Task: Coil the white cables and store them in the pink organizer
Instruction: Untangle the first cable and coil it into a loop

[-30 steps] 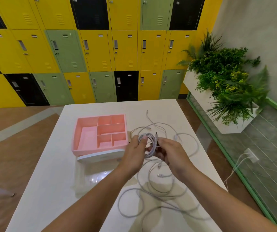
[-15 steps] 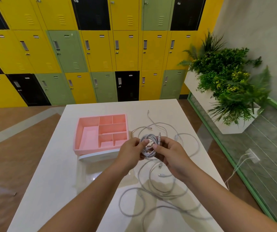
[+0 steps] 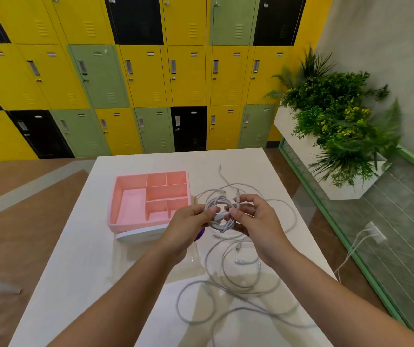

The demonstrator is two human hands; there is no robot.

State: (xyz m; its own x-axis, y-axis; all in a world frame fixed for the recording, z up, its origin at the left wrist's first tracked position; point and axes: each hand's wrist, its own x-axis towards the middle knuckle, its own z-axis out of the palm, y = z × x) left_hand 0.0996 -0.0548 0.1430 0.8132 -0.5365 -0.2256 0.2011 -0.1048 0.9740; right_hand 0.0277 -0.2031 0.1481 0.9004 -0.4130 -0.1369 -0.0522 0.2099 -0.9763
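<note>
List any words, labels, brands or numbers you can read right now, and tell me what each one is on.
No text in this view can be read.
locker label plates: small strips on the doors, too small and blurred to read.
pink organizer: no print visible.
coiled white cable: no marking visible on it or its plugs.

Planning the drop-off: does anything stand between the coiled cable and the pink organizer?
Nothing visible does. The coiled cable, held by the left hand and right hand, hangs just right of the pink organizer, whose open-topped compartments look empty.
</note>
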